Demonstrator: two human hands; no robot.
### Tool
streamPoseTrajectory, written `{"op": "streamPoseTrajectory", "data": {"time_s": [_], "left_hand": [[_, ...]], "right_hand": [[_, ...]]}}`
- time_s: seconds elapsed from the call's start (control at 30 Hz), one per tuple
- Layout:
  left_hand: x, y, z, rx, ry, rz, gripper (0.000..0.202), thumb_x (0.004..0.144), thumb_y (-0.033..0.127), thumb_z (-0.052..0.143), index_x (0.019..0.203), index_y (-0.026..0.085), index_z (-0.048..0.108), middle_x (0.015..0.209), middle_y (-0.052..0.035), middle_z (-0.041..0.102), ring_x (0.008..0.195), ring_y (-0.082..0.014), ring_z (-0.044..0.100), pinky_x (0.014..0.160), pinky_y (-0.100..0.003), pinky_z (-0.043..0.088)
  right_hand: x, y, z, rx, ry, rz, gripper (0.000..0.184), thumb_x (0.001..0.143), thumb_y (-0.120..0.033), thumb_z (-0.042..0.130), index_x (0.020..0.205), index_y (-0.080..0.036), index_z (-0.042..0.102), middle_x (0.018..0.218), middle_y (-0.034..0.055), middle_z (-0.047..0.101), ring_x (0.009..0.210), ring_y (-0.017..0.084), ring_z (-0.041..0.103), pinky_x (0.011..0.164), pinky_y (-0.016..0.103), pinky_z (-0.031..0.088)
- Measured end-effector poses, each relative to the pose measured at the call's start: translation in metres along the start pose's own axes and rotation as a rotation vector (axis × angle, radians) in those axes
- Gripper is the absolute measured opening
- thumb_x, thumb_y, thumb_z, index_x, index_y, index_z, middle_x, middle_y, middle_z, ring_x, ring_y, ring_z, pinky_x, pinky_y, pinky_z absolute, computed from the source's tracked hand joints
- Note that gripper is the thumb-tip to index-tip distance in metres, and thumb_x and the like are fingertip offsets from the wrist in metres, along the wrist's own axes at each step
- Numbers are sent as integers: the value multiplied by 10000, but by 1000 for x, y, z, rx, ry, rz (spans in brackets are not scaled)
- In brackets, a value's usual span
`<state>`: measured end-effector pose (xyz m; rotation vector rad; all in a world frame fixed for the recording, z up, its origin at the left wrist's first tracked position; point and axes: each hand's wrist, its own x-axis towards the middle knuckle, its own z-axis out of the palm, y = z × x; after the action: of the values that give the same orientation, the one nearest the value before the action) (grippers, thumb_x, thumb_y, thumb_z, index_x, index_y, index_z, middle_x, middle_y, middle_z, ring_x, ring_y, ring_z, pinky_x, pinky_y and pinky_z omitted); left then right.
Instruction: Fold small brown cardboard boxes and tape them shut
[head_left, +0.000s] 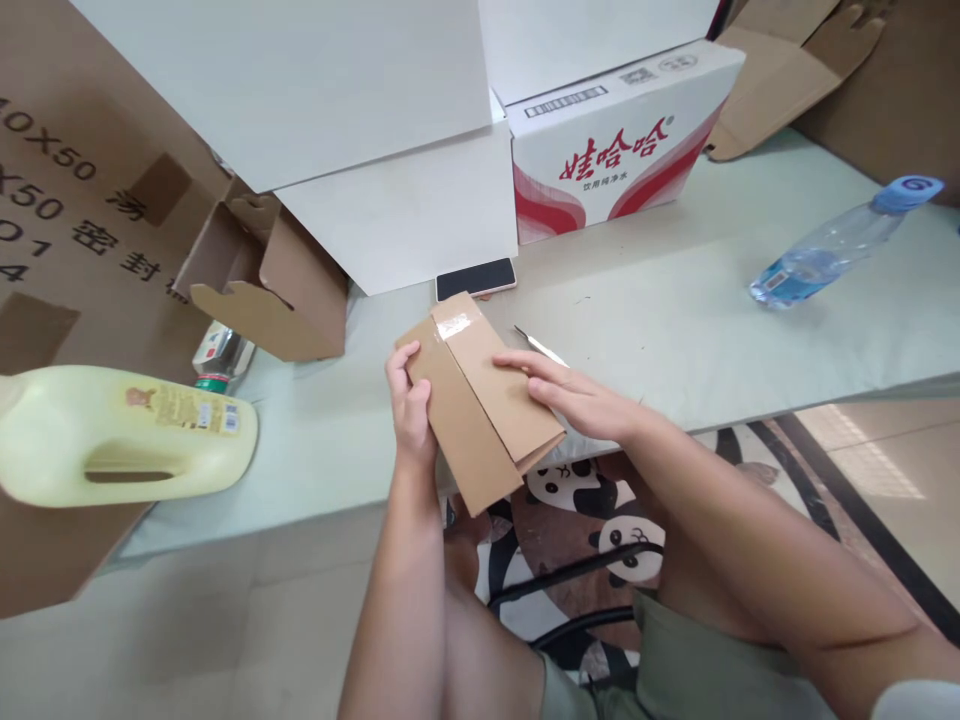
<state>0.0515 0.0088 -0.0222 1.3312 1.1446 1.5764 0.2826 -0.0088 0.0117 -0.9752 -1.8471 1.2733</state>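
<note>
A small brown cardboard box [480, 400] tilts over the front edge of the table, its two long flaps meeting at a middle seam. Clear tape [455, 325] crosses the seam at the far end, while the near end of the seam gapes. My left hand [412, 405] grips the box's left side, thumb on top. Across the right flap lie the stretched-out fingers of my right hand [559, 390]; its thumb is mostly hidden. Just beyond that hand, a thin white-handled knife or similar tool [546, 347] rests on the table, partly covered.
A phone [476, 279] lies before white boxes [420, 210] and a red-and-white carton [622, 150]. To the right is a water bottle [832, 250]. An open cardboard box [300, 290], a small bottle [223, 355] and a large yellowish jug [127, 435] are at left.
</note>
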Motion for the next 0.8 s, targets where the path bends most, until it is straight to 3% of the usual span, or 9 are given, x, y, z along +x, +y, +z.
{"op": "streamPoseTrajectory", "data": {"time_s": [0.13,0.2,0.27,0.33,0.43,0.5,0.57,0.67,0.8], "left_hand": [[1,-5,2,-26,54,22,391,815,461,572,1159,280,539,1221,-56,544,1134,-251,543,976,-423,473],[1,-5,2,-9,47,17,389,815,448,564,1162,276,530,1233,-61,539,1143,-255,537,990,-431,459],[-1,-4,2,43,42,27,383,821,432,550,1169,274,523,1252,-67,531,1171,-261,523,1021,-440,437],[-6,-4,3,122,37,55,375,833,415,527,1180,274,516,1262,-77,519,1202,-271,506,1041,-450,423],[-15,-4,8,265,41,123,378,849,393,495,1209,276,502,1249,-91,506,1254,-290,471,1058,-472,409],[-21,-4,14,338,42,175,384,856,382,482,1223,268,499,1242,-103,505,1284,-302,444,1077,-493,384],[-26,-3,21,377,41,223,381,864,389,480,1220,256,500,1243,-113,512,1302,-317,421,1096,-519,353],[-30,0,30,417,59,271,381,882,454,480,1206,253,497,1243,-122,515,1314,-333,402,1112,-544,327],[-32,1,36,431,79,294,424,911,528,433,1218,241,486,1228,-130,495,1311,-321,408,1122,-535,333]], "right_hand": [[1,33,-9,-457,320,289,494,927,-372,488,1392,-211,532,1244,141,664,1121,293,629,935,453,511],[3,48,-13,-719,343,411,501,845,-320,583,1325,-177,583,1141,164,685,1014,310,640,835,426,513],[4,56,-16,-785,323,439,506,816,-281,594,1311,-178,584,965,130,704,855,269,640,725,370,491],[5,53,-20,-667,375,414,510,803,-256,578,1311,-199,568,756,46,661,674,206,593,620,316,442],[1,26,-29,-210,506,287,407,805,-280,528,1207,-242,578,591,-53,504,495,146,488,507,279,384],[-5,-6,-34,135,571,135,273,801,-318,499,1053,-268,591,576,-63,450,459,136,470,470,282,389],[-11,-39,-35,338,588,-30,228,754,-352,555,968,-295,606,611,-33,505,529,161,546,502,321,455],[-15,-75,-26,300,600,-174,297,687,-319,726,970,-327,637,651,-13,588,581,183,610,502,329,481],[-10,-75,-5,132,548,-212,262,788,-481,748,828,-287,577,556,-58,490,424,127,488,366,262,321]]}}
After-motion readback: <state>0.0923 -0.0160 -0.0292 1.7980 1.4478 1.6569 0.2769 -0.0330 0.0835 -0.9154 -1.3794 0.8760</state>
